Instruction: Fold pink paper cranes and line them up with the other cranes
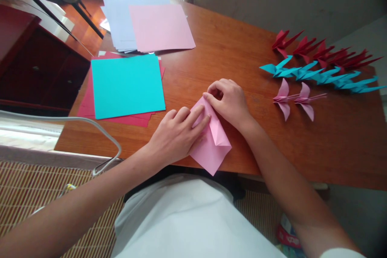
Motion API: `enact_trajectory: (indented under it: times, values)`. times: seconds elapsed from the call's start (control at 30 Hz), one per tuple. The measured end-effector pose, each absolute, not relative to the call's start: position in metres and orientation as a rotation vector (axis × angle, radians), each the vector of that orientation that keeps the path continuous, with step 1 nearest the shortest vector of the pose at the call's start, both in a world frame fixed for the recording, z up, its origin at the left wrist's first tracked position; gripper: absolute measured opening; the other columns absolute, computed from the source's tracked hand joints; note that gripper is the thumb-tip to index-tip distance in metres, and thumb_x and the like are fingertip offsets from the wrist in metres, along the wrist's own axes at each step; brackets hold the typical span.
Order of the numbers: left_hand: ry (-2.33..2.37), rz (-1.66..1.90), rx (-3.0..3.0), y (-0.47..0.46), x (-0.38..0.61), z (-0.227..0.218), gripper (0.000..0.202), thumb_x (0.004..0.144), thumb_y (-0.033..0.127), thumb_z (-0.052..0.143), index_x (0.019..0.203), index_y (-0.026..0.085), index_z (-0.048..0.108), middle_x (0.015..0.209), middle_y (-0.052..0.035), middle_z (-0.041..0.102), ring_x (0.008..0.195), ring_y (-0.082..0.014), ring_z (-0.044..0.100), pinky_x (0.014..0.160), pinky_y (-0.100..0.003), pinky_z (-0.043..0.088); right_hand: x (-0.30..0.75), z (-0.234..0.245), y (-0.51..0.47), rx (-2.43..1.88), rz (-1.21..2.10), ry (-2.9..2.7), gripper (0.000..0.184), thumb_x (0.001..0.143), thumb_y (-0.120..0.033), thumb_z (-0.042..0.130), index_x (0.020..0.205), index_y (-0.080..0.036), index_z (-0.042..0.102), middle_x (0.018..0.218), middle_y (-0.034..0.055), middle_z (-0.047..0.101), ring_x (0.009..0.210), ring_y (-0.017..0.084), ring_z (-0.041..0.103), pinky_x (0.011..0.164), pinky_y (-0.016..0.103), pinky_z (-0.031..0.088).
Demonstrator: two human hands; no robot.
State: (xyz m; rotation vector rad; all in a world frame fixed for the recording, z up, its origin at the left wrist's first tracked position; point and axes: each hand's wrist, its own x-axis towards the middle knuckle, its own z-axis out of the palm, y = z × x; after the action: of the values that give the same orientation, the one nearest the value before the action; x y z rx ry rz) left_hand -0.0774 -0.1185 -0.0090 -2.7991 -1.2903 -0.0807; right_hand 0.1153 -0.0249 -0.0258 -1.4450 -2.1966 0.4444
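Left hand [178, 133]: fingers laid out over the pink paper [211, 155], bearing down on it; thumb hidden, so cannot tell whether it grips from below. Right hand [231, 100]: thumb and forefinger pinched on the paper's upper tip, other fingers curled.

Landmark: turquoise sheet [127, 86]. Pink paper lies right of it and nearer the person, at the table [229, 36] edge, lower corner overhanging. One long flap [216, 129] lies folded over.

Handling (judged): very light, thin, crisp along creases, limp across open faces; would skid on smooth wood unless weighted by fingertips. Tears or stray creases likely if tugged. Best hold: flat pressure on doubled layers, fine pinch at tip or folded edge; avoid squeezing the single-layer corner.

Surroundings: red sheets [86, 105] beneath landmark; pale pink sheet [163, 26] beyond it; folded pink figures [283, 99] far to its right.
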Motion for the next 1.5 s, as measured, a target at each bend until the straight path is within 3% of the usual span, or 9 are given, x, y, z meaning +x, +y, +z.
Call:
enact_trajectory:
  times: [0.3, 0.7, 1.07, 1.5]
  values:
    - [-1.191, -0.097, -2.808, -0.117, -0.076, -0.010, 0.047, 0.105, 0.028, 0.044, 0.150, 0.017, 0.054, 0.159, -0.0016, 0.052, 0.093, -0.0256, 0.053, 0.071, -0.042, 0.045, 0.111, -0.027, -0.023, -1.516, 0.417, -2.178, 0.016, 0.089, -0.026, 0.073, 0.076, -0.022, 0.063, 0.080, 0.0014, 0.068, 0.080, 0.021, 0.057, 0.077, 0.035, 0.041]
    - [-1.172, -0.097, -2.813, -0.116, -0.077, -0.009, 0.048, 0.104, 0.029, 0.047, 0.150, 0.019, 0.054, 0.158, -0.0012, 0.053, 0.094, -0.0254, 0.053, 0.071, -0.041, 0.046, 0.151, -0.006, -0.047, -1.303, 0.673, -2.319, 0.012, 0.089, -0.025, 0.074, 0.082, -0.023, 0.064, 0.083, 0.0020, 0.066, 0.082, 0.021, 0.059, 0.077, 0.035, 0.045]
    - [-1.179, -0.107, -2.816, -0.116, -0.076, -0.009, 0.046, 0.103, 0.028, 0.049, 0.147, 0.020, 0.058, 0.159, -0.0035, 0.052, 0.094, -0.0257, 0.054, 0.072, -0.041, 0.045, 0.166, -0.009, -0.053, -1.199, 0.697, -2.396, 0.016, 0.088, -0.031, 0.078, 0.091, -0.023, 0.065, 0.091, 0.0027, 0.066, 0.091, 0.022, 0.058, 0.084, 0.036, 0.046]
    - [-1.185, -0.105, -2.795, -0.117, -0.076, -0.011, 0.050, 0.104, 0.031, 0.047, 0.152, 0.018, 0.052, 0.159, -0.0012, 0.051, 0.093, -0.0253, 0.051, 0.071, -0.042, 0.046, 0.145, -0.020, -0.040, -1.388, 0.538, -2.304, 0.019, 0.092, -0.034, 0.073, 0.080, -0.024, 0.062, 0.086, 0.0025, 0.068, 0.085, 0.022, 0.056, 0.078, 0.036, 0.043]
